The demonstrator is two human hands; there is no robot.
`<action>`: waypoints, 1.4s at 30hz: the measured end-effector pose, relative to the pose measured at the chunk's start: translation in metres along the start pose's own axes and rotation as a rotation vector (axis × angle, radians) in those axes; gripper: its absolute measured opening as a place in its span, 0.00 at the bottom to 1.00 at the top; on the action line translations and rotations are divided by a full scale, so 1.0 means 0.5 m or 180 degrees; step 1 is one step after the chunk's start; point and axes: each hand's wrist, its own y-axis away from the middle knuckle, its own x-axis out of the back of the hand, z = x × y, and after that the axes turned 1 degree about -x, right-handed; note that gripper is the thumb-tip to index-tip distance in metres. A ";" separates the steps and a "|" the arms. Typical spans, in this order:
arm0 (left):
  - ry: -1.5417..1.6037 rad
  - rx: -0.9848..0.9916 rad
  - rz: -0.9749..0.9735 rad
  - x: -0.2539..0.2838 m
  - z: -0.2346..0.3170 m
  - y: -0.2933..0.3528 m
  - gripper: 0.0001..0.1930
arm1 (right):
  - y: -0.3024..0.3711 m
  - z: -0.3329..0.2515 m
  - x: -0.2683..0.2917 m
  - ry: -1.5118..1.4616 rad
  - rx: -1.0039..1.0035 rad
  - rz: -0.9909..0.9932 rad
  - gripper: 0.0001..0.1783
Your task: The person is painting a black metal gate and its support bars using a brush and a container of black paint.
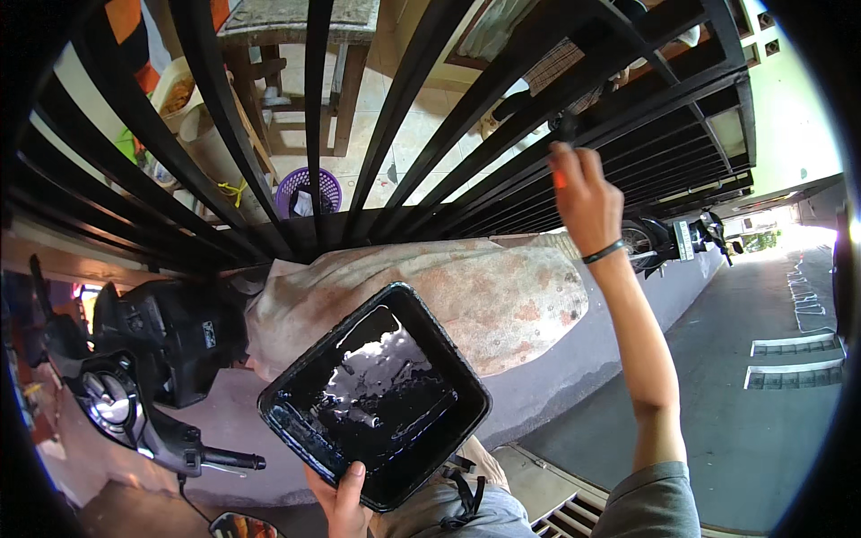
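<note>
Black tray (pixel 439 351), shiny inside, held low in front, left hand (pixel 345 504) clamped on its near edge! Beyond, a stained cloth (pixel 448 287); right hand (pixel 589 199) up by dark bars (pixel 315 117), grip too blurred to tell.

Place: the outdoor front of what looks like a home, beside a grey paved lane (pixel 726 421).
Fence: tall black metal bars (pixel 316 108) closing off a porch-like space.
Porch: a pale tiled floor (pixel 377 90), a worn wooden table (pixel 269 18) and a round purple plastic basket (pixel 330 191) (household things, by their look).
Lane: open to daylight.
Parking: a black scooter (pixel 166 336) on the left, a dark motorcycle (pixel 658 244) on the right.
</note>
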 end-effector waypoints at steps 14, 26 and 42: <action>0.0076 0.0105 -0.0619 -0.099 -0.036 0.098 0.39 | 0.105 0.061 0.109 -0.1126 -0.0491 0.0458 0.17; -0.0237 0.0542 -0.1567 -0.371 -0.284 0.356 0.28 | 0.859 0.315 0.671 -0.1740 -0.4489 0.1572 0.17; -0.1233 0.2030 -0.2929 -0.972 -0.741 0.704 0.23 | 1.383 0.657 0.983 0.0103 -0.5799 0.3201 0.23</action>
